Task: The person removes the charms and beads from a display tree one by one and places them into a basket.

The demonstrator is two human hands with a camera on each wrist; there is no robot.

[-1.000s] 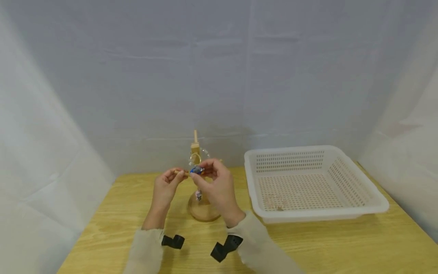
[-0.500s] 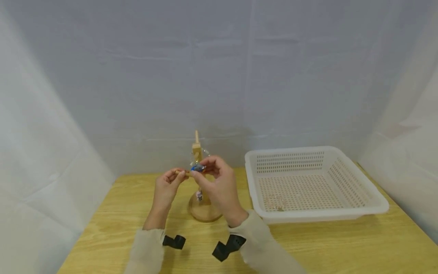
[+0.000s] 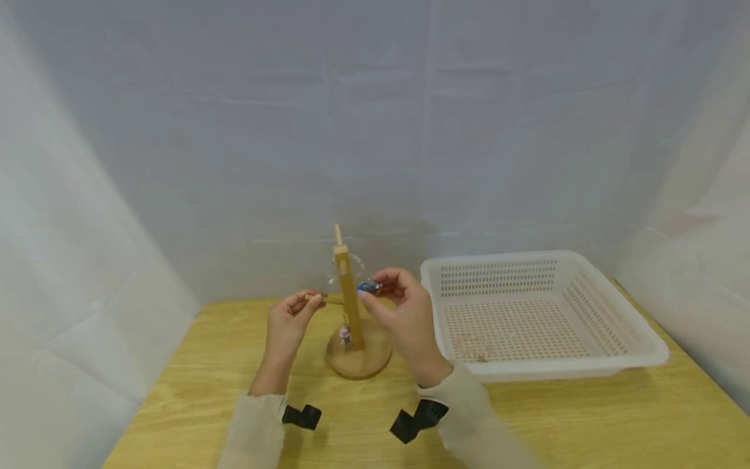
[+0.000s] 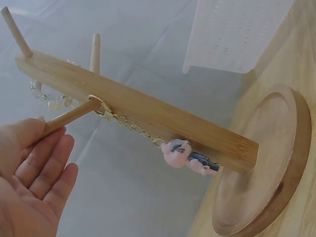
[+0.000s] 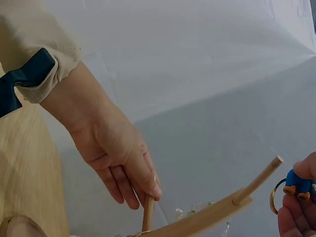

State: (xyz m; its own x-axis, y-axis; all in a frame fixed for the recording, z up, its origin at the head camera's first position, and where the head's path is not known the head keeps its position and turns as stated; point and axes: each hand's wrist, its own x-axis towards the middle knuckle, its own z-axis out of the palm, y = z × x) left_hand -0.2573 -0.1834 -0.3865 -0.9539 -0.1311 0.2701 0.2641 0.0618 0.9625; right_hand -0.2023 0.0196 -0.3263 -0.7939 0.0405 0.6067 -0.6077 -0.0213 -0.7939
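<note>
Left hand (image 3: 287,322) reaches in from lower left, thumb and index pinching the free end of a side peg (image 4: 71,117). Pink figure keychain (image 3: 345,335) hangs from that peg, against the post of the wooden stand (image 3: 349,296), upright on the surface (image 3: 199,371). Right hand (image 3: 408,319), angled in from lower right, thumb-and-finger pinch on blue figurine keychain (image 3: 368,286), just right of the post.

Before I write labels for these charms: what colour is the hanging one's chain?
Gold; the chain shows best in the left wrist view.
</note>
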